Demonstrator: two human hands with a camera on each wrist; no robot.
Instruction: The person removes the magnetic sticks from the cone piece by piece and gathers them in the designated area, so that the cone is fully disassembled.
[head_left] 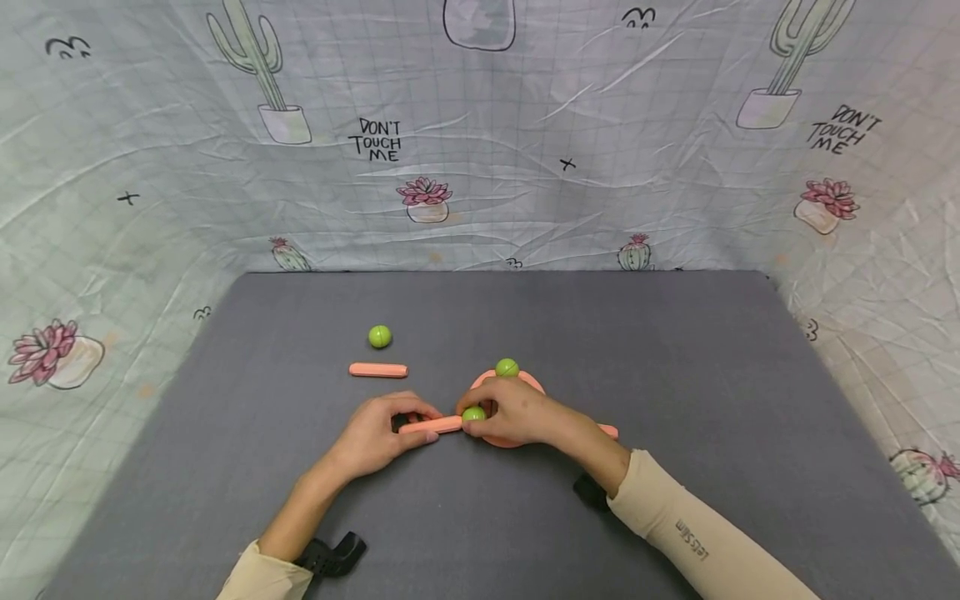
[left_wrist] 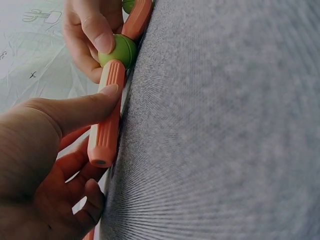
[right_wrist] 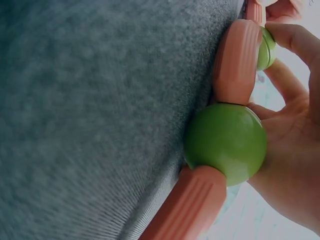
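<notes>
My left hand (head_left: 372, 435) pinches a straight, ribbed orange rod (left_wrist: 108, 132) between thumb and fingers, low over the table. The rod's inner end meets a green ball (left_wrist: 125, 51), which my right hand (head_left: 521, 408) pinches between thumb and fingers. That ball touches a curved orange piece (right_wrist: 236, 62), part of an orange ring (head_left: 534, 382) lying partly under my right hand. A second green ball (head_left: 507, 367) sits at the ring's far side. In the right wrist view another green ball (right_wrist: 225, 142) joins the curved piece to a straight orange rod (right_wrist: 187, 205).
Farther back on the left of the grey table (head_left: 660, 350) lie a loose orange rod (head_left: 378, 370) and a loose green ball (head_left: 380, 336). A printed cloth (head_left: 510, 225) hangs behind the table and along both sides.
</notes>
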